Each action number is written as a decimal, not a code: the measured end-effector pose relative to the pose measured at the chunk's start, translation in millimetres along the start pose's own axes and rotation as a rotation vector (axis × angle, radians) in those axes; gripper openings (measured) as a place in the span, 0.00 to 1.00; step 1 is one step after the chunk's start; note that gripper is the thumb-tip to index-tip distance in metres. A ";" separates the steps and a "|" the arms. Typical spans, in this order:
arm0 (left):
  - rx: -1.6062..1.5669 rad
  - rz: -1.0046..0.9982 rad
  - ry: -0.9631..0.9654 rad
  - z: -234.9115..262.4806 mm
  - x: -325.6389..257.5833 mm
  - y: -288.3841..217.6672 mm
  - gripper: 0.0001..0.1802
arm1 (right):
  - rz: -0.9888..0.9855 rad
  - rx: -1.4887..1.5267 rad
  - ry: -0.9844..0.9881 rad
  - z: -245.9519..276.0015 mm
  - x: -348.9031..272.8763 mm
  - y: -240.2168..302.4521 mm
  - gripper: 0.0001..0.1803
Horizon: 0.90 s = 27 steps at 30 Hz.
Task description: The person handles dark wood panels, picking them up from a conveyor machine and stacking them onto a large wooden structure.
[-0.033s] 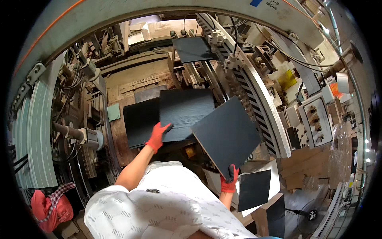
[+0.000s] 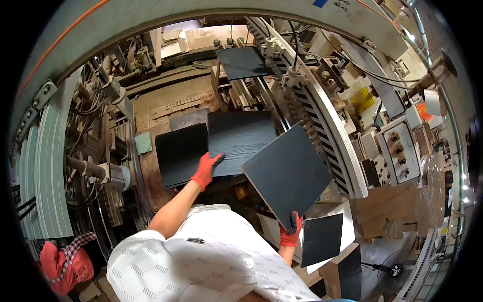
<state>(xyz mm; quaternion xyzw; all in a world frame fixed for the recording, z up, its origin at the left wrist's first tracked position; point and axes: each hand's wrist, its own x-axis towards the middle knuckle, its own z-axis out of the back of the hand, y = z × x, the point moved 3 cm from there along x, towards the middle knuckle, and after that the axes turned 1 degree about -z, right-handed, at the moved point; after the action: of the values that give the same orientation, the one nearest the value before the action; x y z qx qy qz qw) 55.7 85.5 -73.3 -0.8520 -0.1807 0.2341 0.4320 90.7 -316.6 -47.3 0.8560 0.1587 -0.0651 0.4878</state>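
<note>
While right hand holds dark panel, left hand touching rippled sheet

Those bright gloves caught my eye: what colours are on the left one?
The left glove is red with a blackish patch; head view.

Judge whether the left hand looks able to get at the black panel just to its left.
Probably yes: the left hand is right beside the black panel with nothing visible blocking the way, though it appears to be touching the textured panel.
</note>
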 end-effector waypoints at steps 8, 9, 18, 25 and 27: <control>-0.106 -0.073 -0.234 -99.0 88.8 92.2 0.16 | 0.262 0.030 -0.175 20.2 -95.6 27.1 0.29; -0.096 -0.055 -0.220 -118.2 86.3 92.1 0.16 | 0.283 -0.043 -0.256 45.5 -111.7 19.7 0.30; -0.079 -0.189 -0.477 -154.6 123.0 120.0 0.17 | 0.237 -0.406 -1.137 142.7 -248.6 -27.5 0.31; -0.335 0.265 -0.225 -162.0 107.0 97.7 0.30 | 0.475 -1.509 -0.901 89.1 -256.9 34.9 0.31; -0.325 0.206 -0.121 -143.2 119.5 107.1 0.36 | 0.432 -0.940 -0.869 139.5 -249.5 21.7 0.32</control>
<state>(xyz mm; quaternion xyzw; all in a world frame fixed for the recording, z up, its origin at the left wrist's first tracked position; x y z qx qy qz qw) 245.0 -7.0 -116.1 -0.9089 -0.1535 0.2957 0.2509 -130.8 -498.2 -35.2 0.4615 -0.2153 -0.2284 0.8298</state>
